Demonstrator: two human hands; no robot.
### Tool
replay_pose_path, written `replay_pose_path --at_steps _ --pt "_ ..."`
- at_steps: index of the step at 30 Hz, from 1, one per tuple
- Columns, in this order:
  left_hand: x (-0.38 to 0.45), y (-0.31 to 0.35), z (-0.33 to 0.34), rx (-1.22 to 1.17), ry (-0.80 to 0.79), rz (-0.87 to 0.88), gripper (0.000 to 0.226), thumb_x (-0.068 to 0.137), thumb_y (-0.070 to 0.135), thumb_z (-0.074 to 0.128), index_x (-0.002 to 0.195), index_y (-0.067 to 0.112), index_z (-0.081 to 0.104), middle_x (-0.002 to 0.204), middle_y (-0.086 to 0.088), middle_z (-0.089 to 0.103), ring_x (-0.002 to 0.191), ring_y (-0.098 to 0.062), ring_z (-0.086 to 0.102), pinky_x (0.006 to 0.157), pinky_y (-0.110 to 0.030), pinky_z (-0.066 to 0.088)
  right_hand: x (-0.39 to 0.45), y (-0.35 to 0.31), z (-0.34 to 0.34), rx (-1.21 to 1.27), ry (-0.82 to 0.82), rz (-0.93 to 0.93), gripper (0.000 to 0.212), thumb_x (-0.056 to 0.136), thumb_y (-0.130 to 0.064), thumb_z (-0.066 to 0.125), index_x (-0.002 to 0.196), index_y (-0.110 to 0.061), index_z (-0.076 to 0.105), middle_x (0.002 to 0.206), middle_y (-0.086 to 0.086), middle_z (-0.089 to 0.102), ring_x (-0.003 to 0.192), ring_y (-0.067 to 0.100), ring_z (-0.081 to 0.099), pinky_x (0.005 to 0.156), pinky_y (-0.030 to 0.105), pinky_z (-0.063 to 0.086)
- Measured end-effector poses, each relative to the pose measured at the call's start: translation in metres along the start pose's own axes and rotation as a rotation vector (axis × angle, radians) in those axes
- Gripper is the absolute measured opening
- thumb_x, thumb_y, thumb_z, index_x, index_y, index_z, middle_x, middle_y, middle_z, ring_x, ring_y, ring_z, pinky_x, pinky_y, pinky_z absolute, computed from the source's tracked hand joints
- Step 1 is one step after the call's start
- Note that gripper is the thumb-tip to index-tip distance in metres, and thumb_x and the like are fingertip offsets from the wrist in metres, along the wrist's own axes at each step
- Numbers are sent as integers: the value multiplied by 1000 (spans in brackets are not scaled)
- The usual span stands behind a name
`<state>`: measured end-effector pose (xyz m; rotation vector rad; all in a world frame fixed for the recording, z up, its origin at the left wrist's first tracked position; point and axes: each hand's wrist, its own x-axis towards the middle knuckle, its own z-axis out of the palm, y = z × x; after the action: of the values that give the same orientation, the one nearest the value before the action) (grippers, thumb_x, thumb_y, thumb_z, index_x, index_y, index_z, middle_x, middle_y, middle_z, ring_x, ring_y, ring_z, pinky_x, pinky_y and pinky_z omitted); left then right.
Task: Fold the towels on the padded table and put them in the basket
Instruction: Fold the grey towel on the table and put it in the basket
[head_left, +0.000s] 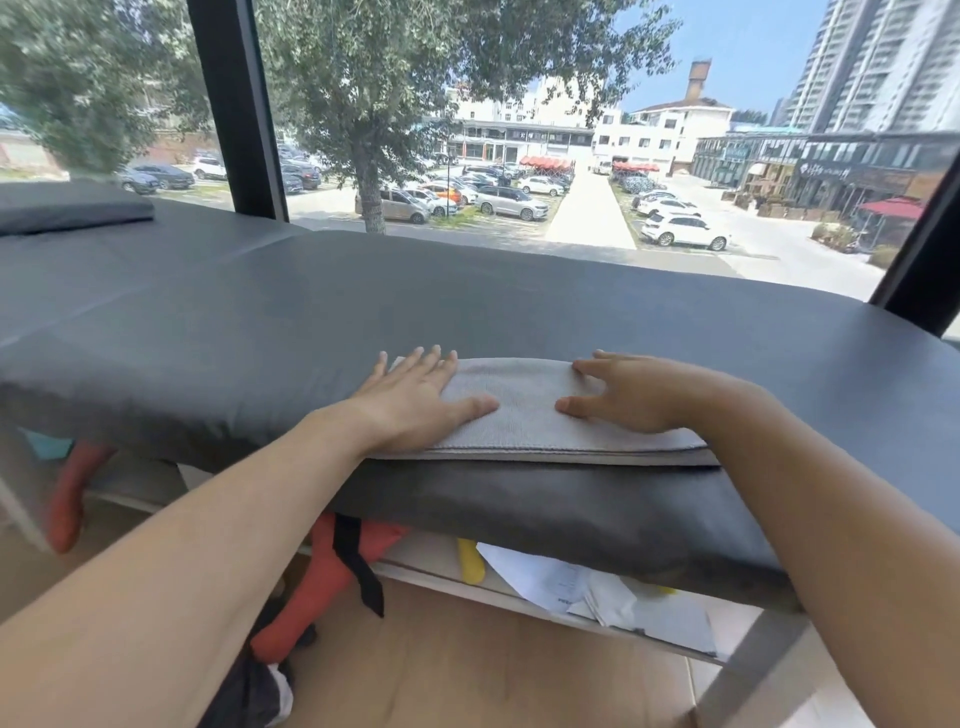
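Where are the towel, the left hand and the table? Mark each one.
towel (524, 415), head view, bare middle of the top fold
left hand (415, 397), head view, back of the hand
table (467, 301), head view, bare padded top behind the towel

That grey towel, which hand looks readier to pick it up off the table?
Probably the right hand: its fingers already curl at the towel's far edge, ready to pinch. The left hand lies flat on it, pressing. The margin is slight, since both rest on it.
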<state>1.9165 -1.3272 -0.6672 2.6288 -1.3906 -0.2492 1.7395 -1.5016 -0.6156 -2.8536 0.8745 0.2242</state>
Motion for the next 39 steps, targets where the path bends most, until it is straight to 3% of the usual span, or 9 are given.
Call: replay_pose_path --at_steps 3,5,10,17,23,27,31,36,39 --pt "1 2 -3 45 -56 -4 104 81 89 14 161 26 -4 170 3 -8 156 -15 -12 124 -50 -13 -7 -28 -1 105 115 -196 59 86 -69 58 137 -40 57 145 -7 56 131 16 50 105 32 38" --pt "4 1 -7 60 -102 -18 104 79 89 14 161 27 -5 170 4 -7 156 -16 -10 124 -52 -13 -11 -41 8 71 149 -313 58 80 -73 62 129 -42 63 137 -14 60 128 11 52 104 31 40" --pt "13 -5 -27 47 -169 -10 77 97 72 22 162 33 7 170 12 3 156 -10 -2 123 -54 -11 -17 -38 -3 -25 28 -347 80 61 -85 64 134 -57 51 145 -22 50 136 8 43 113 39 37" --pt "-2 -5 -39 -56 -172 50 85 89 77 38 160 38 14 168 16 6 154 -2 -4 124 -49 -13 -13 -46 -1 -52 123 -445 42 78 -57 60 120 -59 61 131 -17 63 122 8 53 105 36 45" --pt "-31 -4 -42 -159 -219 264 90 66 82 66 145 66 26 157 44 8 147 14 4 123 -28 8 -19 -38 -5 -1 123 -428 29 89 -41 58 114 -47 72 128 -30 63 117 0 58 103 24 45" --pt "-26 -14 -27 -167 -162 348 69 90 57 63 150 57 27 158 42 5 143 22 -5 121 -20 0 -27 -37 -4 -70 114 -390 33 87 -38 59 118 -51 63 124 -22 62 112 5 53 77 12 41" --pt "-24 -23 -26 -218 -167 359 53 102 40 55 149 52 35 157 41 13 142 24 -1 120 -15 -1 -32 -28 -7 -141 41 -281 47 83 -20 54 118 -50 51 121 -12 58 112 15 55 89 36 49" --pt "-25 -45 -41 -438 -200 331 35 102 29 58 134 43 63 144 38 47 138 17 34 123 -28 22 -28 25 -32 -100 44 -79 16 83 -16 60 83 -32 64 85 -9 66 78 11 60 69 30 50" --pt "-22 -50 -47 -590 101 249 14 91 28 72 102 26 80 111 16 76 111 -1 67 109 -30 46 -24 59 -43 121 123 -49 21 80 -17 71 72 -37 70 69 -10 71 70 15 65 70 35 51"
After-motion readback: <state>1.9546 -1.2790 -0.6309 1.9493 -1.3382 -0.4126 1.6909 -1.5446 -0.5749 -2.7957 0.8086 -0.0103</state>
